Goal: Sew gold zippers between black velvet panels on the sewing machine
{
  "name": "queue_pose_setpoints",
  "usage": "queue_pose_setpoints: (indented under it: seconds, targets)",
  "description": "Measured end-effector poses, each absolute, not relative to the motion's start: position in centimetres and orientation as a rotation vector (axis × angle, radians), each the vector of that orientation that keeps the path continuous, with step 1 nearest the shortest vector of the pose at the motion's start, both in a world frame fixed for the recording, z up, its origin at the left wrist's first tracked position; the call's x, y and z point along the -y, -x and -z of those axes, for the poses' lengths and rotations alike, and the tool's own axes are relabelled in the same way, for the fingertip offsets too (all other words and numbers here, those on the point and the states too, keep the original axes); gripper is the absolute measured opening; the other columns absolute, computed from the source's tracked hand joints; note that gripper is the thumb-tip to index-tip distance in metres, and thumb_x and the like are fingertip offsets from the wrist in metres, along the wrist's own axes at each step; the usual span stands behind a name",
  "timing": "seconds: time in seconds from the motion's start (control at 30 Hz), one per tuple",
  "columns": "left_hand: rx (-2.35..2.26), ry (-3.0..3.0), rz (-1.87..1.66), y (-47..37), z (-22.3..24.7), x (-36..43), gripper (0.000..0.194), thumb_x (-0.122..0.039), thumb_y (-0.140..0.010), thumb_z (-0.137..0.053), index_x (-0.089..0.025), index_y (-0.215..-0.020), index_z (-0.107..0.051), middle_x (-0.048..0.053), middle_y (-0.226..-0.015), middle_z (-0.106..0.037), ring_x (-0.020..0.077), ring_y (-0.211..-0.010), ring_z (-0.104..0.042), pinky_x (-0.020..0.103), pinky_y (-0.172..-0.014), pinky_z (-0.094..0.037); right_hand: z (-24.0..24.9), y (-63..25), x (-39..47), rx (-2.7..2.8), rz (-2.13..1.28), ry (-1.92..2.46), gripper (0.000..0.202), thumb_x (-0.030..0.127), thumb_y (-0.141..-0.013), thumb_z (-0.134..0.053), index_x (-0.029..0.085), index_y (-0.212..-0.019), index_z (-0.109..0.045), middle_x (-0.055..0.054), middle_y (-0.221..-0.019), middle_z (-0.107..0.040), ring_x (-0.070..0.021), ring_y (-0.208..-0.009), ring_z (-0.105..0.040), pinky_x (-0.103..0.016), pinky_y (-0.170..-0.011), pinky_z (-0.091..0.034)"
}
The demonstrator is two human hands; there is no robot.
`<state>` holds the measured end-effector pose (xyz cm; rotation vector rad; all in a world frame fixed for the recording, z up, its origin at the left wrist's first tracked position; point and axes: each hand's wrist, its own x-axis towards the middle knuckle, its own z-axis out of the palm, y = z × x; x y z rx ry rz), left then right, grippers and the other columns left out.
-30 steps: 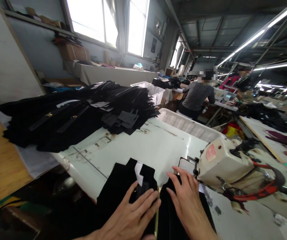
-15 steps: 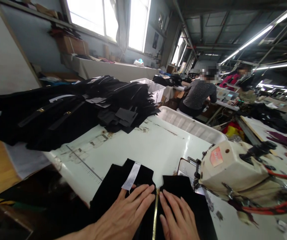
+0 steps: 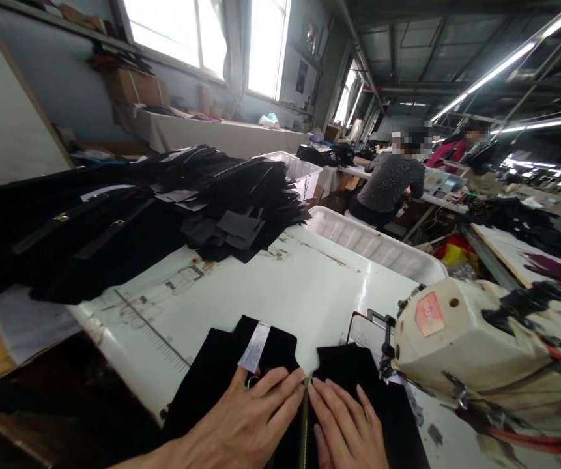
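Observation:
A black fabric piece [image 3: 206,384] lies on the white sewing table, split at the top by a notch where a gold-toothed zipper [image 3: 304,423] runs down toward me. My left hand [image 3: 260,417] rests on the left half, fingers extended flat, their tips beside the zipper's upper end. Near its thumb and index finger are a white strip [image 3: 255,348] on the fabric and a small ring-like shape. My right hand [image 3: 348,423] lies flat on the right half [image 3: 346,365], fingertips along the other side of the zipper. The lower fabric runs out of view.
A cream sewing machine [image 3: 460,326] stands close on the right. Black fabric pieces [image 3: 143,228], some with zippers, are heaped at the table's left and back. A white plastic bin [image 3: 373,244] sits beyond the far edge. A person in dark grey [image 3: 388,182] works farther back.
The view has shifted slightly. Both hands stay flat on the fabric, their fingertips still at the zipper's top. The zipper teeth look darker than before.

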<state>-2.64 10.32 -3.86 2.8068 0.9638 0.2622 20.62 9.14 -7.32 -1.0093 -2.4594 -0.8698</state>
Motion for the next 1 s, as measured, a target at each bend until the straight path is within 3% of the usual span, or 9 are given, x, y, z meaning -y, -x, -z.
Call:
queue_pose_setpoints:
  seconds: [0.27, 0.43, 0.53, 0.67, 0.8, 1.0]
  targets:
    - [-0.968, -2.731, -0.163, 3.0, 3.5, -9.9, 0.072, -0.005, -0.084, -0.051, -0.015, -0.151, -0.026, 0.014, -0.149, -0.044, 0.0292, -0.134, -0.043, 0.05, -0.106, -0.041, 7.4, -21.0, -9.4, 2.454, 0.958, 0.947, 0.031, 0.023, -0.092, -0.047, 0.022, -0.114, -0.069, 0.007, -0.121, -0.068, -0.0132, -0.096, -0.069, -0.03, -0.083, -0.051]
    - [-0.977, -2.749, -0.142, 3.1, 2.4, -9.6, 0.067, -0.007, -0.087, -0.053, -0.016, -0.149, -0.031, 0.013, -0.149, -0.043, 0.0314, -0.134, -0.044, 0.052, -0.105, -0.042, 7.6, -20.9, -9.4, 2.441, 0.948, 0.933, 0.03, 0.024, -0.092, -0.049, 0.021, -0.114, -0.068, 0.005, -0.121, -0.068, -0.0143, -0.098, -0.069, -0.031, -0.087, -0.05]
    - [-1.0, -2.716, -0.146, 3.1, 1.4, -9.4, 0.065, -0.023, -0.09, -0.06, -0.017, -0.149, -0.032, 0.014, -0.15, -0.042, 0.0337, -0.135, -0.041, 0.053, -0.103, -0.044, 7.1, -20.6, -9.4, 2.465, 0.844, 0.962, 0.032, 0.024, -0.094, -0.047, 0.019, -0.118, -0.066, 0.003, -0.125, -0.066, -0.0157, -0.104, -0.066, -0.032, -0.096, -0.046]
    - [-1.064, -2.669, -0.254, 2.9, 0.5, -10.3, 0.081, -0.054, -0.085, -0.064, -0.014, -0.148, -0.033, 0.016, -0.151, -0.039, 0.037, -0.136, -0.037, 0.062, -0.104, -0.037, 5.4, -19.7, -10.2, 2.452, 0.51, 1.181, 0.039, 0.019, -0.1, -0.033, 0.016, -0.129, -0.057, -0.001, -0.133, -0.061, -0.0191, -0.116, -0.06, -0.04, -0.104, -0.042]
    - [-1.078, -2.722, -0.267, 2.3, 1.0, -12.0, 0.071, -0.056, -0.091, -0.054, -0.014, -0.146, -0.036, 0.017, -0.151, -0.039, 0.0356, -0.136, -0.035, 0.065, -0.104, -0.032, 4.2, -19.4, -10.6, 2.467, 0.19, 1.336, 0.04, 0.019, -0.101, -0.032, 0.013, -0.135, -0.052, -0.007, -0.139, -0.056, -0.0213, -0.126, -0.053, -0.047, -0.109, -0.04]
    - [-1.092, -2.782, -0.174, 3.5, 1.2, -11.7, 0.069, -0.054, -0.094, -0.05, -0.017, -0.148, -0.031, 0.015, -0.155, -0.032, 0.0348, -0.139, -0.03, 0.065, -0.1, -0.034, 3.6, -18.5, -4.8, 2.392, 0.061, 1.509, 0.038, 0.03, -0.1, -0.04, 0.017, -0.133, -0.053, -0.007, -0.142, -0.052, -0.0235, -0.129, -0.05, -0.051, -0.107, -0.044]
